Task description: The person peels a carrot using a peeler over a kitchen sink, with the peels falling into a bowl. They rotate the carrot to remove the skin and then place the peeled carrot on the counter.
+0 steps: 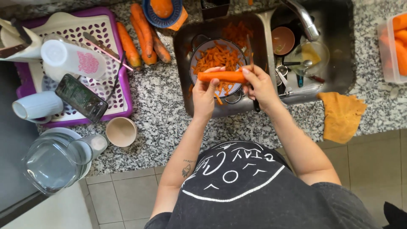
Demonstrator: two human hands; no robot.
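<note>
Left hand [204, 94] grips one carrot [221, 76] over the pot [199, 55]; right hand [259, 85] clamps a peeler [250, 53] (four carrots [144, 36] wait on the counter [165, 114]).

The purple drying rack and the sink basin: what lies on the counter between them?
In the head view, a bunch of unpeeled carrots lies on the granite counter between the purple drying rack and the sink basin; below them the stretch is bare.

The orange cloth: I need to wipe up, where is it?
In the head view, the crumpled orange cloth lies on the speckled granite counter, right of the steel sink.
</note>
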